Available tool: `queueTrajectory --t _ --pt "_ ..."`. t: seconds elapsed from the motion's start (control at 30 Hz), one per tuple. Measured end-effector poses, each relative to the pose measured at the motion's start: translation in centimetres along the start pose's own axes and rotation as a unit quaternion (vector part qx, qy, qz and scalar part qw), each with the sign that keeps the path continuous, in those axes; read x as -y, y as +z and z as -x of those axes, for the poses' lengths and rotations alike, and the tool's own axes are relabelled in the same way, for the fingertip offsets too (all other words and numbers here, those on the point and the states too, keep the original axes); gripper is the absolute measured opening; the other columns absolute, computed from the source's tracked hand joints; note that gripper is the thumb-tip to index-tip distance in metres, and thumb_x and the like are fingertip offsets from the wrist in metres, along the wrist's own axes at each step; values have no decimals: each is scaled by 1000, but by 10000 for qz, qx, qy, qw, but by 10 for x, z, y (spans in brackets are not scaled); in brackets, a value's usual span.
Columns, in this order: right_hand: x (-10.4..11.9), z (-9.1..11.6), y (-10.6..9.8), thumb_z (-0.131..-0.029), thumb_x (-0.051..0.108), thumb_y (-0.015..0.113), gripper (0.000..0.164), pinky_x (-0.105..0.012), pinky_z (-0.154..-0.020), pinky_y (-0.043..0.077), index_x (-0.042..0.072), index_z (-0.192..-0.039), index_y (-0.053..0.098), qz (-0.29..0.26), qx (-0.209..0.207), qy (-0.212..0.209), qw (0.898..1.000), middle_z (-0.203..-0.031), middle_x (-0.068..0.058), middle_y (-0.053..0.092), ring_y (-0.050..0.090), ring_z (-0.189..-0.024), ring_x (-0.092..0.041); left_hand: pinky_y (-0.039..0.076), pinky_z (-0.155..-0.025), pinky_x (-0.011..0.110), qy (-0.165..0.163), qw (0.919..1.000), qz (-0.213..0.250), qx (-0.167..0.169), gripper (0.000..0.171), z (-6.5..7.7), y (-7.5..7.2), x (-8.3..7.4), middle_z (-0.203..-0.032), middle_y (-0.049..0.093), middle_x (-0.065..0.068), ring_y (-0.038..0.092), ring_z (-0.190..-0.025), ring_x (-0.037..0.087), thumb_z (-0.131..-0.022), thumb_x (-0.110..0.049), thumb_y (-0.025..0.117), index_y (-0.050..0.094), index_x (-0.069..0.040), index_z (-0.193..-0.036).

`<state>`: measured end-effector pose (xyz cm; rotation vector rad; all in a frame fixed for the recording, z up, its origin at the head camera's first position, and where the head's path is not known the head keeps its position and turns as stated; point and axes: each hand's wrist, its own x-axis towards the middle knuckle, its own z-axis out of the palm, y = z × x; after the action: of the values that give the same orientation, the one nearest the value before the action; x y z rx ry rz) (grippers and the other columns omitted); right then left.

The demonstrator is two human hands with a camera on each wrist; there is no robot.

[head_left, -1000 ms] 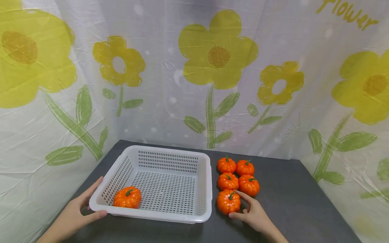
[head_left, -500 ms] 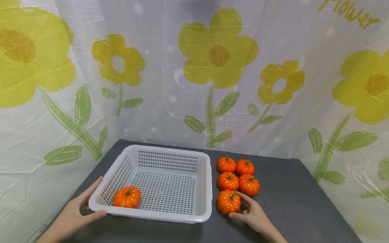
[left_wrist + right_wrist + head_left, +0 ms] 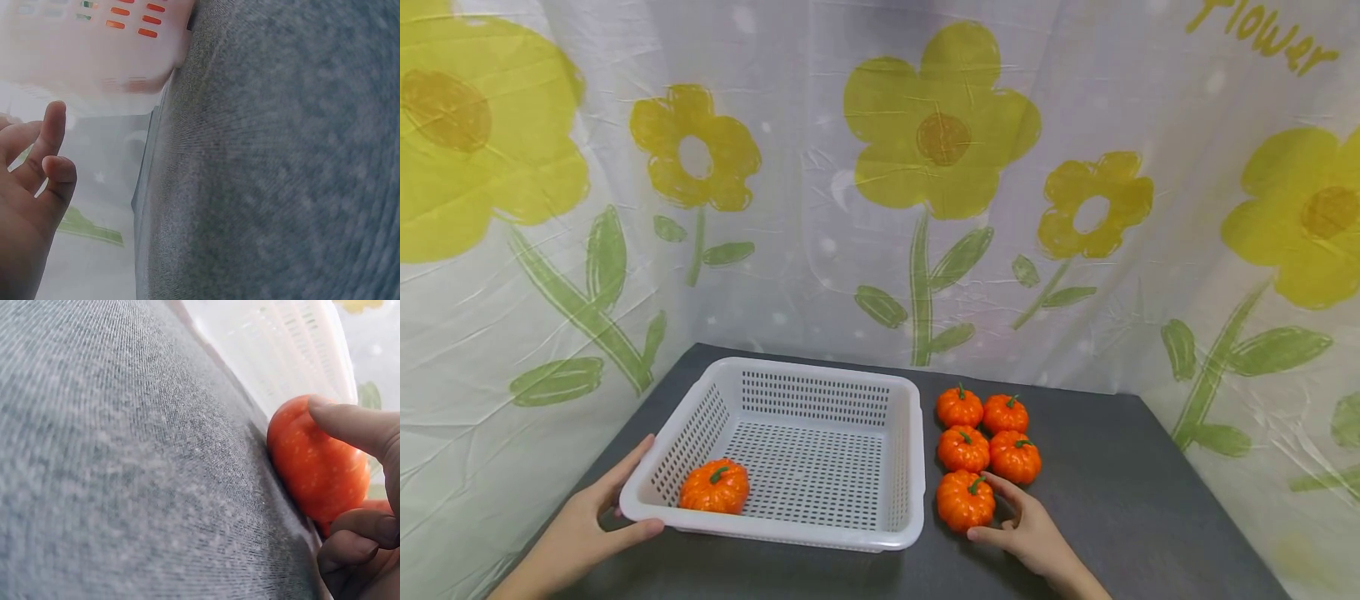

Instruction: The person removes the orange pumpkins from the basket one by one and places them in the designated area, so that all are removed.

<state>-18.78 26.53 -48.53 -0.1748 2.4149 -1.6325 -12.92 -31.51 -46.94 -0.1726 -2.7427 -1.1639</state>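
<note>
A white perforated plastic basket rests on the dark table, with one small orange toy pumpkin in its front left corner. My left hand spans that corner from outside, thumb along the front rim and forefinger at the left rim. In the left wrist view, its other fingers are bent loosely below the basket wall. To the right of the basket, my right hand holds the nearest pumpkin between thumb and fingers. That pumpkin sits on the table in the right wrist view.
Several more orange pumpkins with green stems stand close together behind the held one, right of the basket. Dark cloth-like tabletop extends to the right. A white curtain printed with yellow flowers encloses the back and sides.
Almost nothing differs. Both hands keep their places, and the held pumpkin stays where it was apart from a very slight shift; the view itself sways a little.
</note>
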Motion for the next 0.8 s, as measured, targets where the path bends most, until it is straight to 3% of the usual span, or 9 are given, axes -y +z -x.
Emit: queueTrajectory --t 0.1,0.2,0.27,0.37,0.57,0.73,0.8 --pt "0 0 -1 -83 21 92 94 -21 -50 38 -3 -159 42 -17 6 -50 10000 -162 -34 38 32 -47 -7 52 -75 25 59 10000 -14 -65 105 1 0 1 -160 44 28 53 -107 -13 -89 -25 87 21 -26 -171" --pt "1 2 -2 -83 20 92 93 -21 -49 37 -2 -159 43 8 -36 -142 9999 -161 -33 40 31 -46 -7 50 -74 24 117 9998 -23 -161 105 1 1 2 -161 46 -4 56 -104 -9 -88 -25 87 23 -29 -171" --pt "3 3 -3 -83 19 91 91 -20 -49 36 -1 -158 44 13 -94 -213 9997 -160 -31 42 30 -46 -7 49 -74 24 152 9997 -1 -204 104 2 1 3 -153 39 -29 56 -103 -8 -88 -25 88 24 -30 -171" --pt "7 5 -4 -83 15 91 89 -19 -49 33 -1 -157 46 -24 -195 -334 9992 -158 -27 48 27 -46 -7 50 -75 23 267 9992 63 -280 104 2 1 3 -138 28 -50 57 -103 -9 -86 -23 89 27 -26 -170" --pt "19 7 -9 -81 10 92 86 -19 -48 30 2 -155 49 -66 -396 -453 9982 -153 -20 55 24 -46 -7 51 -76 23 350 9989 131 -291 104 1 0 3 -139 28 -50 57 -106 -11 -86 -20 89 28 -24 -170" --pt "32 2 -12 -83 13 90 84 -21 -48 30 5 -157 49 49 -388 -677 9969 -155 -20 54 23 -47 -8 51 -76 24 201 9996 40 -208 104 1 0 2 -151 37 -28 56 -106 -9 -87 -25 88 26 -27 -170" --pt "39 -1 -12 -85 13 90 84 -21 -47 30 5 -157 48 69 -334 -809 9961 -156 -20 53 24 -46 -8 51 -77 24 188 9996 32 -199 103 1 0 2 -152 37 -27 55 -106 -10 -88 -25 88 26 -26 -170"
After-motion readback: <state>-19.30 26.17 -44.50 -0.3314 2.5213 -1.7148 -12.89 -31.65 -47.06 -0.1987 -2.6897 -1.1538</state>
